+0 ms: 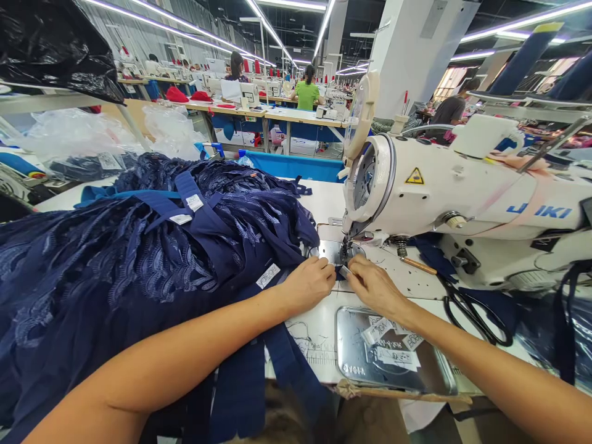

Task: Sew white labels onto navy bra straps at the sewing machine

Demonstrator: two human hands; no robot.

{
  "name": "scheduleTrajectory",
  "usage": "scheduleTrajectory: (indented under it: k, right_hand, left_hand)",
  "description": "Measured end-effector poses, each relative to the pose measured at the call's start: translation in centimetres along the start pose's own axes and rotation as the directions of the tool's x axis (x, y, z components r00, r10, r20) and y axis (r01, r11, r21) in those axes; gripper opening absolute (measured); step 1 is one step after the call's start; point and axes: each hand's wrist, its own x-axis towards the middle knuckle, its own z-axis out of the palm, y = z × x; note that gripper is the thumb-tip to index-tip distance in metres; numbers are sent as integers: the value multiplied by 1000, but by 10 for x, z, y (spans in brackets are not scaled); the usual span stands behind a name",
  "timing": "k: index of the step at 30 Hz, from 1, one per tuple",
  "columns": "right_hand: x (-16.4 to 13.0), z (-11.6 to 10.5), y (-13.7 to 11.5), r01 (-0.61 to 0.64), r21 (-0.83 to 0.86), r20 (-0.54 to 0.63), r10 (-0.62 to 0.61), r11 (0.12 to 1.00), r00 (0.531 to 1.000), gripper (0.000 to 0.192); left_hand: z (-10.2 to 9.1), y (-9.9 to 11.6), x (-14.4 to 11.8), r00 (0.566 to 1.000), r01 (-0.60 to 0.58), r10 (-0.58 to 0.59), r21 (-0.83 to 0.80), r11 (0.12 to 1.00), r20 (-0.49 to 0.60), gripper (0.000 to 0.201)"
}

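Note:
At the needle plate [329,250] of a white sewing machine [416,179], both my hands work close together. My left hand [309,285] is closed, its fingertips pinching navy fabric just left of the presser foot [345,251]. My right hand [372,285] is closed at the right of the foot, thumb and fingers on a small pale label [345,270] over a bit of navy fabric. The fingers partly hide both. A large heap of navy lace garments [185,246] lies beside my left arm, with a white printed label [268,275] on one navy band.
A metal tray [349,345] of loose white labels sits in front of my right forearm. Black-handled scissors [481,314] lie to the right, near navy scraps. Clear plastic bags [83,139] stand behind the heap. Other people work at machines farther back.

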Motion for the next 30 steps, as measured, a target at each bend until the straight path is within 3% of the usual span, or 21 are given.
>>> scheduleTrajectory:
  k: [5, 14, 24, 30]
  right_hand:
    - [-3, 6, -2, -59, 22, 4, 59, 998, 998, 25]
    - [-5, 7, -9, 9, -219, 35, -1, 976, 999, 22]
    - [-3, -7, -3, 115, -145, 216, -82, 983, 973, 20]
    - [-4, -9, 1, 173, -46, 213, -160, 984, 964, 21]
  left_hand:
    - [1, 3, 2, 1000, -27, 27, 21, 999, -14, 15]
    - [0, 4, 4, 999, -51, 51, 37, 998, -4, 15]
    - [-1, 3, 5, 999, -49, 50, 23, 999, -18, 16]
    - [2, 3, 3, 999, -41, 41, 13, 999, -24, 16]
